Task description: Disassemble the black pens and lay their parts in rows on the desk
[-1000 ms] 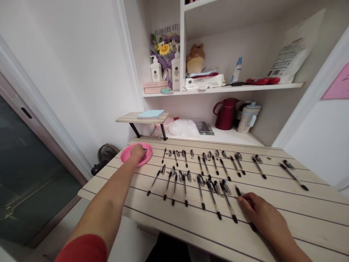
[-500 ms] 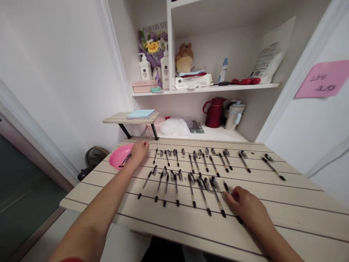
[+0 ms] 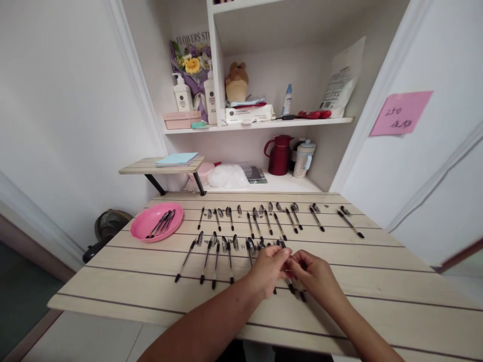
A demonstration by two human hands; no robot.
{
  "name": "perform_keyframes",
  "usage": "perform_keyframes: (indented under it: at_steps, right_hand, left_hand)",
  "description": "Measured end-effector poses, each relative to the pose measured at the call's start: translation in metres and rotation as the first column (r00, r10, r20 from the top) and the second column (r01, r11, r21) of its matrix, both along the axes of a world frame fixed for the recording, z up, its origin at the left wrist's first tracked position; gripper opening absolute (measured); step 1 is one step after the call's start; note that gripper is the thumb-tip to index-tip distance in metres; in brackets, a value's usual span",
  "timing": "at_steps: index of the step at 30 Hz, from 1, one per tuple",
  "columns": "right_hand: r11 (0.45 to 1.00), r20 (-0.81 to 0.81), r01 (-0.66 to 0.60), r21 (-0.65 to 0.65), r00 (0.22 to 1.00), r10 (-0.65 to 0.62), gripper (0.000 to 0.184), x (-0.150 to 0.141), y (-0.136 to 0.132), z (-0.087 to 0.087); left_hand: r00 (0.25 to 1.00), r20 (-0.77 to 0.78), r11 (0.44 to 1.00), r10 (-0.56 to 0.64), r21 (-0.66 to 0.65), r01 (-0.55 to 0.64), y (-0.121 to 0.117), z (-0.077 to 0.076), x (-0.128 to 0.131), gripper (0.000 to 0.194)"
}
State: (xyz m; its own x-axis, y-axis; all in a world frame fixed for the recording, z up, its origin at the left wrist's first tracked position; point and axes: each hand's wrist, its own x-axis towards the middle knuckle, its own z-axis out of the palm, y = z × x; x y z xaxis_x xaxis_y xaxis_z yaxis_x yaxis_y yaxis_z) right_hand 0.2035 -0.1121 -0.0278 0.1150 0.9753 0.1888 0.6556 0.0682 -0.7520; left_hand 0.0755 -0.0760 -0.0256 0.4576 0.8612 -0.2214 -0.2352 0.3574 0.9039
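My left hand (image 3: 268, 269) and my right hand (image 3: 311, 274) meet over the right end of the nearer row of pens, fingertips pinched together. My right hand is closed on a black pen (image 3: 302, 295), whose dark end sticks out below the fingers. What my left fingers pinch is hidden. Black-ended pens with clear barrels lie in two rows: a nearer pen (image 3: 217, 264) and a farther pen (image 3: 279, 226) are among several. Dark caps, such as one cap (image 3: 235, 242), lie by their upper ends. A pink bowl (image 3: 138, 231) at the left holds several pens (image 3: 162, 225).
The striped wooden table (image 3: 377, 281) carries a small raised stand (image 3: 139, 167) with blue paper (image 3: 177, 159) at its back left. Behind are a red jug (image 3: 279, 157), a pale cup (image 3: 304, 160) and a shelf (image 3: 260, 124) with bottles and a plush toy (image 3: 237, 83).
My left hand has moved from the pink bowl, right and nearer, to join my right hand. The pens in the bowl now show fully. The view has turned slightly to the right.
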Motion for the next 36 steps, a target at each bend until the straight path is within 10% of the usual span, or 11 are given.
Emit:
perform_keyframes:
  at_steps: [11, 19, 23, 29, 36]
  right_hand:
    - [0.993, 0.526, -0.091, -0.070, 0.843, 0.114, 0.024, 0.025, 0.063, 0.004]
    - [0.987, 0.571, -0.110, -0.118, 0.806, 0.158, 0.020, 0.020, 0.070, -0.011]
    - [0.988, 0.440, -0.148, -0.053, 0.884, 0.156, 0.024, 0.025, 0.069, -0.005]
    - [0.978, -0.201, -0.175, -0.109, 0.968, 0.151, 0.024, 0.034, 0.056, 0.036]
    - [0.942, -0.231, -0.266, -0.205, 0.948, 0.217, 0.023, 0.038, 0.037, 0.075]
  left_hand:
    - [0.983, 0.143, 0.962, 0.117, -0.262, -0.076, 0.016, -0.006, -0.012, 0.028]
    - [0.980, 0.177, 0.934, 0.090, -0.357, -0.021, 0.016, -0.005, -0.012, 0.023]
    - [0.975, 0.219, 0.932, -0.040, -0.345, 0.115, 0.016, -0.003, -0.017, 0.030]
    - [0.963, 0.147, 0.964, -0.224, -0.110, 0.241, 0.008, 0.004, -0.019, 0.041]
    - [0.967, 0.097, 0.971, -0.237, -0.009, 0.239, 0.003, 0.009, -0.019, 0.043]
